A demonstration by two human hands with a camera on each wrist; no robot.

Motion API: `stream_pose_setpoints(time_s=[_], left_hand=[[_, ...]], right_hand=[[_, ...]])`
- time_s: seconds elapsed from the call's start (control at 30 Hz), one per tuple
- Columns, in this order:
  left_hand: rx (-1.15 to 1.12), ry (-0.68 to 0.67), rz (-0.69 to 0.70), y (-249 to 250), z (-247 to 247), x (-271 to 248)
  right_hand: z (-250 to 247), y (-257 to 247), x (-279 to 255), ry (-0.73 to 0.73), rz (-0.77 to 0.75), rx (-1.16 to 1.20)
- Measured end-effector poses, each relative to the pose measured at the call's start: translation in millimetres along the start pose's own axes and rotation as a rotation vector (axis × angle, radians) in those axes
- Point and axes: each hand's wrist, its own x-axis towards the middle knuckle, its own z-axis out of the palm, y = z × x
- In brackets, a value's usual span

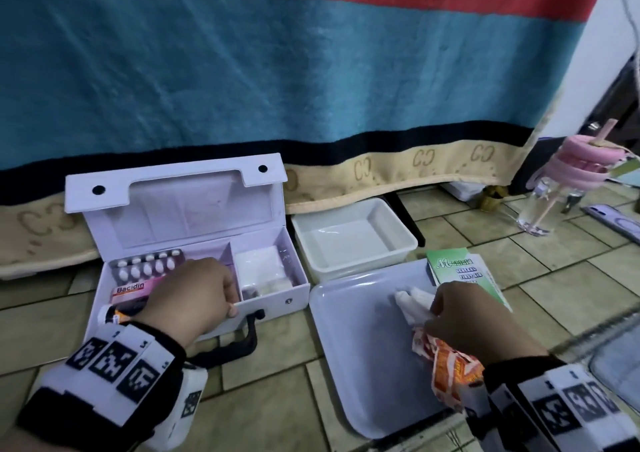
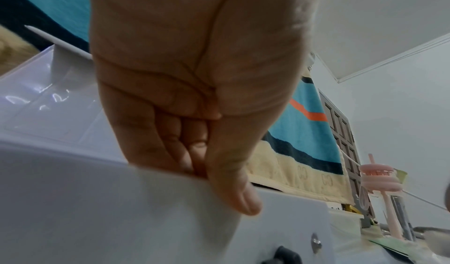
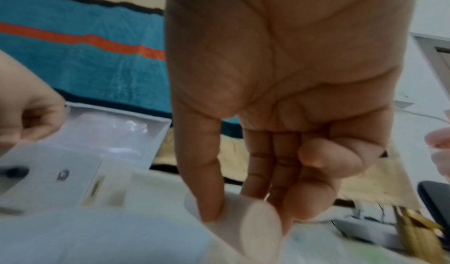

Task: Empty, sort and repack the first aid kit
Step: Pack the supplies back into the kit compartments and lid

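Steadying open first aid kit (image 1: 194, 278) on tiled floor (image 1: 277, 399): my left hand (image 1: 194, 295) grips front wall, thumb outside, fingers (image 2: 175, 148) inside. My right hand (image 1: 460, 316) pinches white gauze roll (image 1: 414, 301) over flat tray (image 1: 346, 347). Roll likely light, soft, crushable; hold round sides. Kit holds pill strip (image 1: 147, 266), pink box (image 1: 133, 292), white pads (image 1: 259, 268). Tray also carries orange sachets (image 1: 450, 365). Deep tub (image 1: 353, 240) behind shows nothing inside.

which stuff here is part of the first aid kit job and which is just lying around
Job: kit box, blister pack, Bacidin box, gauze pack, bandage rolls, orange packets, leaflet, tray, tub.
Lying about: pink bottle, towel, phone.
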Motion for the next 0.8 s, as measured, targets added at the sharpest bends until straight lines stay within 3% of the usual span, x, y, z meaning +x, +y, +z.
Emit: stream_pose_setpoints(time_s=[0.2,0.33,0.47,0.8], left_hand=[[0.007,0.009,-0.030,2.1,-0.1,-0.3],[0.019,0.024,-0.037,0.9,0.3,-1.3],[0.022,0.044,0.015,-2.5,3.2,-0.2],[0.008,0.040,0.023,-3.0,6.8,3.1]], right_hand=[[-41.9,-71.1,4.2,0.001,-0.257,0.234],[-30.6,-131.8,24.7,0.083,-0.436,0.417],[6.1,-172.6,42.4,0.002,-0.600,0.201],[22.5,-171.9,46.9,-0.107,-0.662,-0.024]])
